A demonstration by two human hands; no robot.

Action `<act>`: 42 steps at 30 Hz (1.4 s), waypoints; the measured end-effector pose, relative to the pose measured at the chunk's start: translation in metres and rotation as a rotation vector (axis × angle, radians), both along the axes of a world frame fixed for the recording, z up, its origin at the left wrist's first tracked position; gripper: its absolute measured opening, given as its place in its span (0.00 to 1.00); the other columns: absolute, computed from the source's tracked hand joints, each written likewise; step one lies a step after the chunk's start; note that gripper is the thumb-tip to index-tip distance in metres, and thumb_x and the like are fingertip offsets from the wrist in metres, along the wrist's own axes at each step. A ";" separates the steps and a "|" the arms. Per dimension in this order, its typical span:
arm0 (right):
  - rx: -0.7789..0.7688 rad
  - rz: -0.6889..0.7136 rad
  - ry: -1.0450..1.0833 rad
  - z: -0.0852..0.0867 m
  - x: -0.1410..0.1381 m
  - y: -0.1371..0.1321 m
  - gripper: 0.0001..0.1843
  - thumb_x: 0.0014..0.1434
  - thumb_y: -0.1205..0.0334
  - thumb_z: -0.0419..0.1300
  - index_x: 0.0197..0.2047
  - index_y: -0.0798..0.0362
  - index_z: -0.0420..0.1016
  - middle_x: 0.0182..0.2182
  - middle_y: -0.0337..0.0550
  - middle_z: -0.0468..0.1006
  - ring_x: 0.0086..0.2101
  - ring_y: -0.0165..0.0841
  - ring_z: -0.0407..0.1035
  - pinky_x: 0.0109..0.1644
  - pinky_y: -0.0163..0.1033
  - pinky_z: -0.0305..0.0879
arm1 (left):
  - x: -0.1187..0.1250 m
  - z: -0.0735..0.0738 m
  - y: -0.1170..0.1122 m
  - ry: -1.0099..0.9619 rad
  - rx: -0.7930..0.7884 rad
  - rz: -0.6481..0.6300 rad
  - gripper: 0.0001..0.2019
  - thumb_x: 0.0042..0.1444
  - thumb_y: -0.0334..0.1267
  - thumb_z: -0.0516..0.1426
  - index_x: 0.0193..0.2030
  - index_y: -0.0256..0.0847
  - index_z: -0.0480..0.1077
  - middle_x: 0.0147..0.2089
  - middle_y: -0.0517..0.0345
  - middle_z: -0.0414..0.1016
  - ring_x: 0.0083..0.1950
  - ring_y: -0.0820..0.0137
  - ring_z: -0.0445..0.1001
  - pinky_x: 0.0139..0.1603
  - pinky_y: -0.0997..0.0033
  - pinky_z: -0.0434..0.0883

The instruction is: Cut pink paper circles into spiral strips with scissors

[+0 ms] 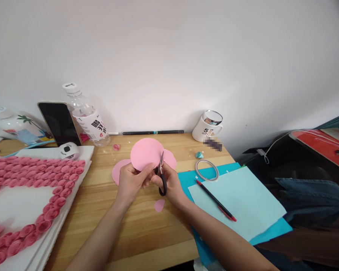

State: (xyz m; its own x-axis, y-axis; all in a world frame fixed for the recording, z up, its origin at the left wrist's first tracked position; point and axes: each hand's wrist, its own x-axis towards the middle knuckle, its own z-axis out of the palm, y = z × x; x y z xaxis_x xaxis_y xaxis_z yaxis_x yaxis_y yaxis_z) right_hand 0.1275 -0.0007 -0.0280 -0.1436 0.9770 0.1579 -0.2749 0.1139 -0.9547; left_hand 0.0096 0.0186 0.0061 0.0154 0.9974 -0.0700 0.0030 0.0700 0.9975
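My left hand [132, 178] pinches the lower edge of a round pink paper disc [147, 152], held up above the wooden table. In my right hand [169, 182] is a pair of scissors [163, 184] with black handles, its blades pointing up at the disc's right edge. Whether the blades bite into the paper I cannot tell. Behind my hands lie more pink paper discs, one at the left [119, 170] and one at the right [171, 159], both partly covered. A small pink paper scrap [159, 205] rests on the table below my right hand.
On the left, a white board [25, 201] carries rows of pink paper roses [52, 213]. A phone [59, 122], a water bottle [92, 122] and a mug [205, 130] stand by the wall. At right lie light blue paper [248, 199], a pen [214, 198] and a tape roll [197, 171].
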 end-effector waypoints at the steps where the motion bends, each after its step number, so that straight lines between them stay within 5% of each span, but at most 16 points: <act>1: 0.009 -0.009 -0.018 0.000 0.000 0.000 0.25 0.47 0.38 0.63 0.32 0.50 0.61 0.22 0.36 0.69 0.28 0.34 0.69 0.32 0.38 0.62 | 0.000 0.001 0.000 -0.001 -0.001 0.005 0.14 0.42 0.39 0.62 0.14 0.37 0.65 0.10 0.64 0.62 0.12 0.80 0.59 0.11 0.80 0.56; 18: -0.048 -0.062 -0.106 -0.006 0.005 0.000 0.21 0.50 0.44 0.63 0.34 0.52 0.64 0.19 0.32 0.64 0.21 0.26 0.55 0.25 0.33 0.52 | -0.001 -0.001 0.000 -0.089 -0.011 0.018 0.12 0.43 0.38 0.62 0.16 0.37 0.66 0.10 0.67 0.61 0.12 0.80 0.58 0.12 0.80 0.57; 26: -0.058 -0.019 -0.046 -0.002 0.001 0.000 0.21 0.50 0.44 0.63 0.31 0.52 0.64 0.22 0.35 0.68 0.21 0.27 0.59 0.26 0.34 0.55 | 0.000 -0.002 0.001 -0.133 -0.026 0.002 0.12 0.45 0.39 0.60 0.17 0.37 0.67 0.12 0.63 0.67 0.12 0.79 0.61 0.12 0.79 0.59; 34: -0.038 0.010 -0.021 -0.003 0.003 0.003 0.24 0.46 0.43 0.66 0.32 0.50 0.60 0.24 0.36 0.69 0.27 0.32 0.66 0.33 0.38 0.61 | -0.001 -0.002 0.002 -0.047 -0.042 0.015 0.12 0.40 0.38 0.62 0.15 0.37 0.65 0.10 0.66 0.62 0.11 0.81 0.57 0.11 0.79 0.55; 42: -0.076 -0.025 -0.020 -0.006 0.006 0.003 0.25 0.44 0.44 0.68 0.34 0.51 0.62 0.25 0.35 0.65 0.26 0.29 0.60 0.30 0.35 0.56 | -0.001 0.002 0.001 -0.060 -0.041 -0.002 0.14 0.41 0.38 0.62 0.14 0.38 0.63 0.11 0.66 0.61 0.12 0.81 0.56 0.12 0.78 0.54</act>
